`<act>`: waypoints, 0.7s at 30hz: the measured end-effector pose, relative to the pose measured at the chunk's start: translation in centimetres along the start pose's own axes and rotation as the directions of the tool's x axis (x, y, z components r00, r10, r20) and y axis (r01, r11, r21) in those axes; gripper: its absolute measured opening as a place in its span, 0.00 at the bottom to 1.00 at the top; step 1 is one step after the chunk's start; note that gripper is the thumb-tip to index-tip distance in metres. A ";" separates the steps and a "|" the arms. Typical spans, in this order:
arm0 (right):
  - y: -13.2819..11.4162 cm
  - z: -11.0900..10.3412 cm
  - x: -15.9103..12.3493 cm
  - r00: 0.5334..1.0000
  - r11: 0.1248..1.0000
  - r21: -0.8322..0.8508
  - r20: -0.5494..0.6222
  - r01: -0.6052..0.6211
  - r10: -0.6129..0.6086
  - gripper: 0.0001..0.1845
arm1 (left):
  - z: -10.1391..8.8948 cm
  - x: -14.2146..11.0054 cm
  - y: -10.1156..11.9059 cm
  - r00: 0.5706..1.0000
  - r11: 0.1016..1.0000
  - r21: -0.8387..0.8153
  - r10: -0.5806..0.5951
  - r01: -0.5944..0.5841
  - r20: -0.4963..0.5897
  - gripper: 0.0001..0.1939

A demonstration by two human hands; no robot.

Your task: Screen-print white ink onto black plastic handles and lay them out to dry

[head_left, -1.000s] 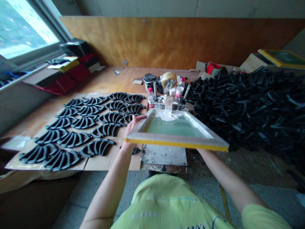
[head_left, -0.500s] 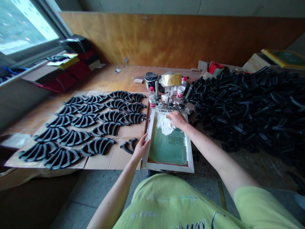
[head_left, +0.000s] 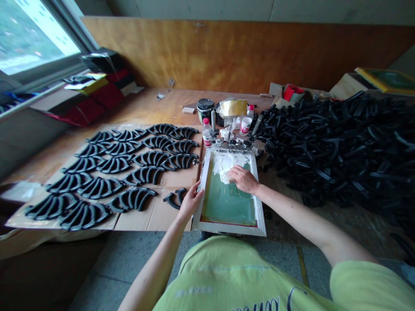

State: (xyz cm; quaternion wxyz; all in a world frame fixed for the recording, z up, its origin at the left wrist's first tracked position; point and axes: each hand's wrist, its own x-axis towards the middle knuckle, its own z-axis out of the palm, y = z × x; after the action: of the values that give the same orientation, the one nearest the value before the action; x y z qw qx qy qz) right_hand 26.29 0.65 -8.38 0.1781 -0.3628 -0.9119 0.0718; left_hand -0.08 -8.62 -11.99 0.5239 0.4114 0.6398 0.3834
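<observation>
- A plywood wall runs across the top of the view, and a window sits at the upper left.
- A wooden workbench fills the middle of the view.
- A large heap of black curved parts covers the right side.
- A cardboard sheet lies at the left, with black curved parts set out on it in neat rows.
- A wooden screen frame lies flat at the lower centre, directly in front of the person, its far rail held in metal clamps.
- Green mesh fills the screen frame, with thick white paste spread across its far part.
- An ink tin and two plastic bottles stand just beyond the clamps.
- The left hand is half open, its fingers against the screen frame's left rail; whether it grips the rail, I cannot tell.
- The right hand rests on the green mesh, fingers loosely curled at the edge of the white paste, with no tool showing.
- A steady left hand and a light right hand suit this work, since the mesh looks thin and the paste wet.
</observation>
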 end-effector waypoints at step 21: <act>8.3 -1.1 -3.4 0.661 0.681 0.129 -0.168 -0.721 0.732 0.11 | 1.4 1.9 15.9 0.938 0.818 -0.468 0.337 -0.335 -0.082 0.28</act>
State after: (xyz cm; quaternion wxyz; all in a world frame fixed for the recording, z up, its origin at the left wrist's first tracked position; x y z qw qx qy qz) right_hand 34.24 4.35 -10.47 0.2371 -0.6969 -0.6657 0.1221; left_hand 3.04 -0.95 1.80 0.5341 0.3774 0.4424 0.6137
